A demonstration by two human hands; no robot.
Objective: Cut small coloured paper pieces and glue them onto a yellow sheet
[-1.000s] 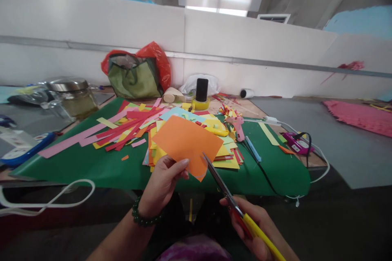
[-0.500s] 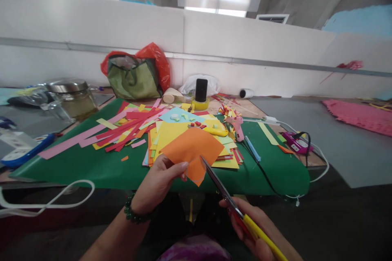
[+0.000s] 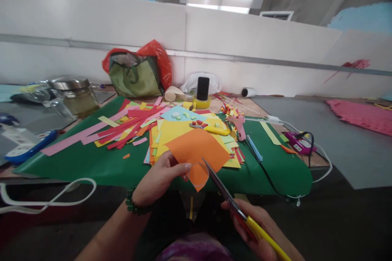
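Note:
Pinched between the thumb and fingers of my left hand (image 3: 162,175) is a sheet of orange paper (image 3: 199,148), with a curved pencil line near its lower corner. A green bead bracelet circles that wrist. My right hand (image 3: 255,224) grips a pair of scissors (image 3: 225,193) with yellow and red handles. Their blades point up and to the left, with the tips at the paper's lower right side. Beneath and behind the orange sheet lies a stack of coloured paper (image 3: 168,132), yellow on top.
Paper strips (image 3: 131,124) lie left on a green mat (image 3: 113,167). A yellow-handled tool (image 3: 217,130), pink glue gun (image 3: 239,125) and light blue stick (image 3: 255,148) lie to the right. Behind are a phone (image 3: 203,88), a green bag (image 3: 134,77) and a glass jar (image 3: 76,97).
The orange paper's right side has spread slightly to the right, and a cut line shows more clearly at the scissor tips. Both hands keep their holds. The view has shifted a little.

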